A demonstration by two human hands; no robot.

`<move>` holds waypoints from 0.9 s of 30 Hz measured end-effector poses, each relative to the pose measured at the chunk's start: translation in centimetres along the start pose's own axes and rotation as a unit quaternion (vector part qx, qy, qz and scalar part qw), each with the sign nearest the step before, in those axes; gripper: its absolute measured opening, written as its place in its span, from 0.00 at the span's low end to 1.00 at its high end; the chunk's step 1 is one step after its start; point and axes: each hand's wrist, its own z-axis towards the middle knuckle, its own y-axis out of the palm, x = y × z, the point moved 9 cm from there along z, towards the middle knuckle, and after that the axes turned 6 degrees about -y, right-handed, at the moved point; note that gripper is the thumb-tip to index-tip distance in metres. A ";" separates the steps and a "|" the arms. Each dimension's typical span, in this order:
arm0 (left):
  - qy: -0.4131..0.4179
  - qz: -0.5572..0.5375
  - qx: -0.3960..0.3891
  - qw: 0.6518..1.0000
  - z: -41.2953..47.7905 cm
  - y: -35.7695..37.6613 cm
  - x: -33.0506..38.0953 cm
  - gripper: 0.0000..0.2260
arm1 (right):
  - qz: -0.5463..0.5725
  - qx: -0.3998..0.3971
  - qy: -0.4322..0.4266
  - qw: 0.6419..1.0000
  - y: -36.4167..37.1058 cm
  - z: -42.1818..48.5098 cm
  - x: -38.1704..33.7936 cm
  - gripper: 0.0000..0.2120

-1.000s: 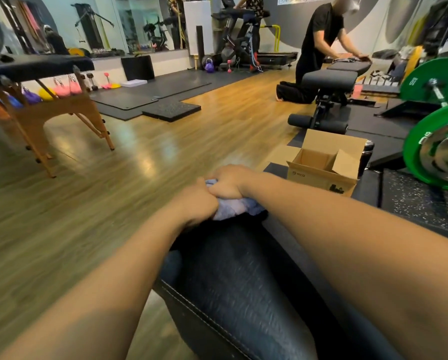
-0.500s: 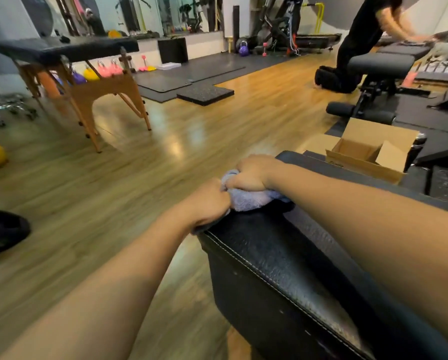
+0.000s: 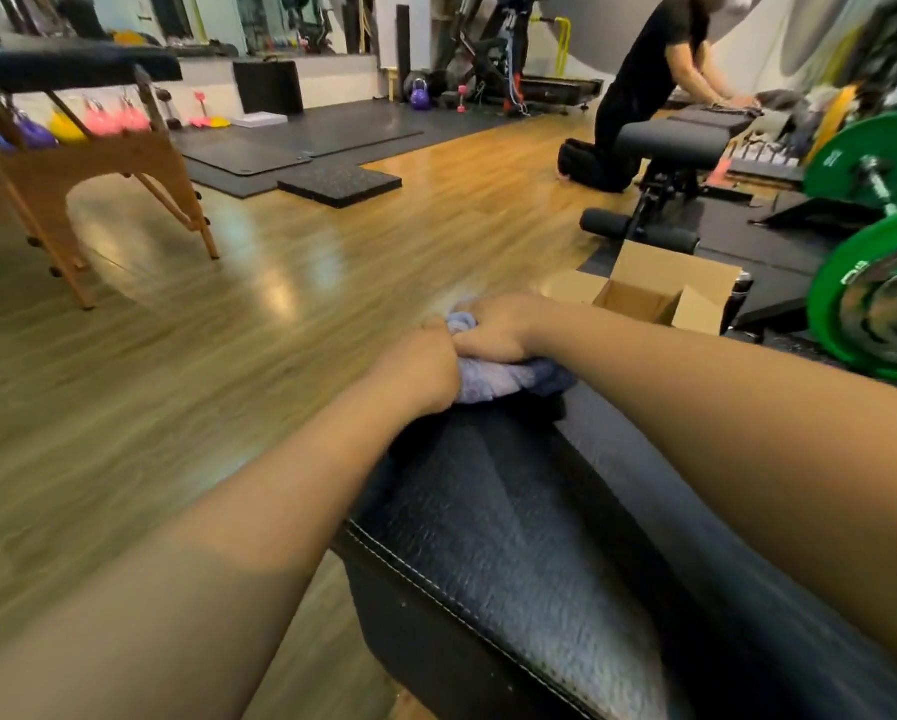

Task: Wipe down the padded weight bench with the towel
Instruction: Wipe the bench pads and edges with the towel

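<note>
The black padded weight bench [image 3: 498, 537] runs from the lower right up toward the middle of the view, with white stitching along its left edge. A bunched pale blue towel [image 3: 493, 379] lies on the bench's far end. My left hand [image 3: 420, 368] grips the towel's left side with curled fingers. My right hand [image 3: 493, 327] grips its top from the right, touching the left hand. Both forearms reach forward over the pad.
An open cardboard box [image 3: 659, 291] sits just beyond the bench. Green weight plates [image 3: 872, 298] are at the right. A person [image 3: 643, 85] kneels at another black bench [image 3: 669, 142] farther back. A wooden-legged massage table [image 3: 72, 122] stands left on the wood floor [image 3: 280, 283].
Both hands stay clamped on the towel at the bench's far end. The view has swung back to the right, and the green plates are in view again.
</note>
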 end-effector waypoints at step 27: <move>0.378 0.018 -0.094 0.921 -10.8 7.4 26.6 0.16 | 0.138 0.091 0.296 0.941 3.7 -30.3 17.8 0.33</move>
